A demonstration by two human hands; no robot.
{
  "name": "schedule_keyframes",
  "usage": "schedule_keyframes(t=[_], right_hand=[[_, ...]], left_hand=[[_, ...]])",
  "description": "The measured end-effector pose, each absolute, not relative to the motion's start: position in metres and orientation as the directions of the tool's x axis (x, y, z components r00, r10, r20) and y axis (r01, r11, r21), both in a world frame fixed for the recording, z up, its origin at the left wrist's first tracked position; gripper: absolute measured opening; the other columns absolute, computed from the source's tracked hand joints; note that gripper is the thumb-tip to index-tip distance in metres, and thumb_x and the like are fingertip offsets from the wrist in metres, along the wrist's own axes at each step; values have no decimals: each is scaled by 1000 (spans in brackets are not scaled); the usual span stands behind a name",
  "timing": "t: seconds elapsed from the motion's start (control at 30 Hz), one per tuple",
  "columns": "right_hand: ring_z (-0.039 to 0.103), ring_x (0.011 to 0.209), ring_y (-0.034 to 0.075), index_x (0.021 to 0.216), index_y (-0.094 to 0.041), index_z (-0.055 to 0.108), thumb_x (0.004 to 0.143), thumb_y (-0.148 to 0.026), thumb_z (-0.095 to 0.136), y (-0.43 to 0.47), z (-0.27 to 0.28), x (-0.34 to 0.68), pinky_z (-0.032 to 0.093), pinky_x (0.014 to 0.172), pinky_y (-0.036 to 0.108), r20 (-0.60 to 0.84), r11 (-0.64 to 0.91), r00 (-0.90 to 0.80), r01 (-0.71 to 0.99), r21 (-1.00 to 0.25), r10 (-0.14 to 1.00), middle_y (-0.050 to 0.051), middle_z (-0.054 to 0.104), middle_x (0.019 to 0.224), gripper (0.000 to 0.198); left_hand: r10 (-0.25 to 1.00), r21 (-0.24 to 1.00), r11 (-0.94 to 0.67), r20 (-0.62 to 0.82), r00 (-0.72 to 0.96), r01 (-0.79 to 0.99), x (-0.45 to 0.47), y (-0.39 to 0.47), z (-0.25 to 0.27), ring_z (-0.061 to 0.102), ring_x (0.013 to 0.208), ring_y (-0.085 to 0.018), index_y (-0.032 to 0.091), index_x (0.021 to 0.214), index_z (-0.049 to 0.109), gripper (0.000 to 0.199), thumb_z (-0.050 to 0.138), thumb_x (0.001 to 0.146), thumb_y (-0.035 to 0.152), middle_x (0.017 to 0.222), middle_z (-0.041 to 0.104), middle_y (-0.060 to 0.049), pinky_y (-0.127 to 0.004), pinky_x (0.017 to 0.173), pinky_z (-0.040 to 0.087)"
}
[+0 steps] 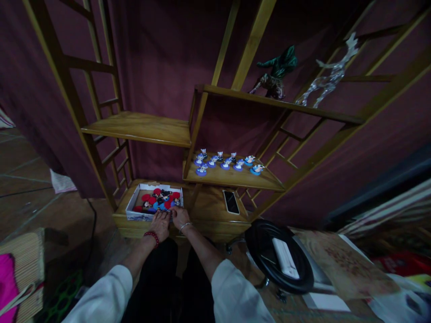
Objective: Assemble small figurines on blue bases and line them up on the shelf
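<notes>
A shallow white cardboard box sits on the lowest shelf at the left. Inside it, small figurines with red and blue parts lie heaped together. My left hand, with a red bead bracelet on the wrist, rests its stretched fingers at the box's front edge. Close beside it, my right hand, wearing a silver bangle, bends its fingers at the box's front right corner. Those fingers are closed; whatever they pinch is hidden. On the shelf above and to the right stand several small purple-based figurines and blue-based ones.
A phone lies right of the box. Higher up stand a green dark figure and a clear deer. A black round stool carrying a white box stands at the right. A bare wooden shelf overhangs the box.
</notes>
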State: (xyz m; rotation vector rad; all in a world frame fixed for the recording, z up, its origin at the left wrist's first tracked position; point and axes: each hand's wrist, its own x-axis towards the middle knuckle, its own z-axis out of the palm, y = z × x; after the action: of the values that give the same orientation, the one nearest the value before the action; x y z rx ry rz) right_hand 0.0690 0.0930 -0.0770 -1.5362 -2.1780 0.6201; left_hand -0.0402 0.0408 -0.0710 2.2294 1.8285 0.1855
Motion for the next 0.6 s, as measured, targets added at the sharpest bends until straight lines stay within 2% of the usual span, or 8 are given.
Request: schedule_keyframes(t=[0.17, 0.37, 0.5, 0.6], right_hand=[[58, 93, 11, 98, -21, 62, 79, -11, 39, 99, -75, 65, 42, 82, 19, -31, 272, -334, 814, -513, 942, 2, 65, 99, 32], [59, 91, 13, 99, -22, 61, 80, -13, 38, 105, -75, 63, 42, 79, 20, -86, 262, -339, 843, -470, 937, 2, 65, 98, 31], [60, 89, 14, 100, -21, 61, 79, -14, 40, 110, -76, 61, 42, 77, 21, -115, 297, -371, 863, -409, 921, 5, 66, 95, 30], [60, 89, 16, 102, -21, 60, 76, -13, 43, 113, -76, 60, 42, 76, 22, -144, 334, -413, 861, -385, 899, 5, 66, 94, 31]], left_hand=[[976, 280, -167, -91, 200, 945, -43, 43, -69, 31, 120, -26, 10, 125, 39, 60, 43, 65, 14, 125, 44, -13, -38, 102, 14], [973, 305, -182, -83, 217, 935, -45, 49, -73, 35, 116, -26, 8, 123, 41, 58, 44, 65, 14, 120, 48, -14, -38, 99, 20], [976, 367, -183, -48, 215, 912, -51, 57, -75, 44, 108, -23, 13, 109, 53, 41, 41, 70, 13, 109, 57, -10, -35, 92, 29], [971, 410, -186, -60, 230, 893, -55, 63, -74, 48, 105, -19, 17, 102, 57, 40, 39, 68, 7, 106, 60, -6, -32, 89, 32]])
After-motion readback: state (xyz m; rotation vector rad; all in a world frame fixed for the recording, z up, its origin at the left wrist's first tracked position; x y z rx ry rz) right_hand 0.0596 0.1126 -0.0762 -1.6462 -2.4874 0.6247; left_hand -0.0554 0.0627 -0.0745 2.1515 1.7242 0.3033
